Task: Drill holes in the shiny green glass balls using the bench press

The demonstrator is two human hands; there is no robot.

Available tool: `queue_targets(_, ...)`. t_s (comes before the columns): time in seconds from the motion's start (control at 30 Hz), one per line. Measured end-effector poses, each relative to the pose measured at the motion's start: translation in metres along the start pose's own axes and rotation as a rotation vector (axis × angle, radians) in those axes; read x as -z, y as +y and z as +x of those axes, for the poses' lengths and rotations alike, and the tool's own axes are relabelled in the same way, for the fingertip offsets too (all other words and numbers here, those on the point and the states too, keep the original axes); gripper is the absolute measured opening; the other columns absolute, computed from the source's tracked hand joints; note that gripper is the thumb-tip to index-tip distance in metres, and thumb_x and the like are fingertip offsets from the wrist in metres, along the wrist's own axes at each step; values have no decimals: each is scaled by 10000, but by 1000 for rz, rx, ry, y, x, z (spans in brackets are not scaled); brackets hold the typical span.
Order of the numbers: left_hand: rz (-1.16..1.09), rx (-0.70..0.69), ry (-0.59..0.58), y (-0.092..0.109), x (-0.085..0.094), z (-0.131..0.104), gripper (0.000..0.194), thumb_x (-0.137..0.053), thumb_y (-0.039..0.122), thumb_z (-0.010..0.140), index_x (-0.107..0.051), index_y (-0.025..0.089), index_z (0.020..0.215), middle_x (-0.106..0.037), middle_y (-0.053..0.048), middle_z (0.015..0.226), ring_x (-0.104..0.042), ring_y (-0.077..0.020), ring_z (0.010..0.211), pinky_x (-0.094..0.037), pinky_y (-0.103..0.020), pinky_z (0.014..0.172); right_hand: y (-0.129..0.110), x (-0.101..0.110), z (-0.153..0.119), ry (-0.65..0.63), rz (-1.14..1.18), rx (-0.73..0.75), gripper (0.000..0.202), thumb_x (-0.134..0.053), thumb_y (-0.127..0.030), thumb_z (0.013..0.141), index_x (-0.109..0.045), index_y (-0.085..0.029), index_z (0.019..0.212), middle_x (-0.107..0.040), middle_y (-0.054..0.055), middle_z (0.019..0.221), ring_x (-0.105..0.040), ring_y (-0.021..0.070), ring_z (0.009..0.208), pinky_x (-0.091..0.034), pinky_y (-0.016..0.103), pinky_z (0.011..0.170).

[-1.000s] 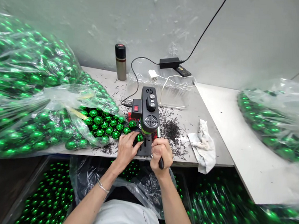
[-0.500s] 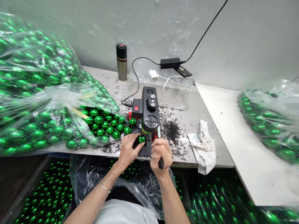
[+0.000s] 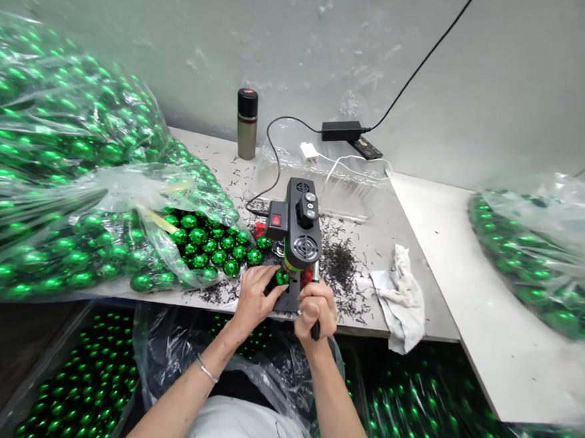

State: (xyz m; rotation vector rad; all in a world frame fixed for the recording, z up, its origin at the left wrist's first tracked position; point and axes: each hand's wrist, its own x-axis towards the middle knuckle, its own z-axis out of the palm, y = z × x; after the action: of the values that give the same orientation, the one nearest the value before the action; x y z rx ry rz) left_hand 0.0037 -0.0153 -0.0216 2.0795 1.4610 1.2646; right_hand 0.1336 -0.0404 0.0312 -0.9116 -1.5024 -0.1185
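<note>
Under the head of a small black drill press (image 3: 302,226), my left hand (image 3: 257,295) pinches a shiny green ball (image 3: 282,277) between thumb and fingers. The ball sits over the press's dark base plate (image 3: 286,303). My right hand (image 3: 317,311) is wrapped around the black-handled lever (image 3: 315,329) at the press's right side. Left of the press, loose green balls (image 3: 232,267) spill from the mouth of a clear plastic bag (image 3: 124,190). Where the tool meets the ball is hidden by the press head.
Dark shavings (image 3: 339,262) litter the grey table. A white cloth (image 3: 400,300) hangs over its front edge. Behind stand a bottle (image 3: 246,126), a power adapter (image 3: 341,130) and a clear plastic tray (image 3: 354,203). Another bag of green balls (image 3: 534,262) lies right; more fill bags below.
The view has shifted slightly, so everything sits a little further right and lower. Both hands keep their hold on the ball and the lever.
</note>
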Motion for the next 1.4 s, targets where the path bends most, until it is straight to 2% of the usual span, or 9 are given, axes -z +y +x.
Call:
queue_targets(0.13,-2,-7,3,1,1,-1,262,-638,317,946,-671,202,1179,-736,-108,1085,-656,-262,1027,-515,-423,924,10,-4,-9,47,8,42,285,-368,-227,999,-495,-228,743,-575,-1,738,-571,135,637,-542,382,759)
queue_targets(0.5,-13,-20,14,3,0,0,250,-609,297,955,-663,200,1179,-733,-109,1066,-654,-265,1014,-517,-435,920,13,-7,-17,43,7,-22,274,-342,-242,1006,-469,-246,762,-547,-10,748,-608,158,652,-547,436,816)
queue_targets(0.67,-18,-26,14,3,0,2,241,-624,292,948,-665,190,1162,-734,-101,1037,-649,-263,989,-514,-429,904,11,-5,-9,-33,-38,92,277,-371,-231,1003,-478,-229,748,-559,-11,755,-599,138,678,-541,375,783)
queue_targets(0.83,-22,-3,44,5,-2,4,234,-668,263,919,-672,181,1138,-735,-102,1027,-655,-265,988,-524,-436,906,-10,1,22,26,57,-37,325,-381,-174,992,-439,-217,675,-508,-18,687,-520,123,633,-457,299,643)
queue_targets(0.97,-23,-5,58,10,7,-11,264,-650,271,936,-657,184,1185,-734,-113,1071,-660,-278,1036,-533,-452,922,-28,8,49,0,101,-201,318,-421,-154,986,-465,-212,677,-497,-21,654,-505,123,608,-385,284,575)
queue_targets(1.1,81,-99,-6,8,27,-35,478,-689,422,908,-598,183,1311,-701,-157,1197,-643,-322,1127,-528,-492,953,-30,7,49,0,115,-183,335,-422,-141,985,-464,-208,659,-503,-13,663,-511,126,633,-383,286,584)
queue_targets(1.17,157,-101,9,1,35,-38,535,-672,469,910,-578,167,1342,-677,-181,1241,-636,-336,1155,-533,-495,953,-28,5,43,21,110,-159,340,-417,-125,982,-467,-206,656,-504,-11,667,-508,125,642,-380,283,581)
queue_targets(1.3,272,-41,85,-17,41,-19,346,-510,343,1016,-609,161,1292,-684,-173,1224,-660,-290,1145,-543,-431,973,-23,3,36,23,98,-129,332,-415,-111,975,-466,-207,661,-504,-12,668,-512,122,647,-381,276,572)
queue_targets(1.4,373,28,-34,-19,42,6,314,-531,287,1004,-625,168,1279,-673,-165,1283,-669,-277,1156,-555,-383,965,-21,4,35,0,86,-122,329,-415,-112,971,-459,-211,660,-507,-11,670,-518,124,648,-394,281,579)
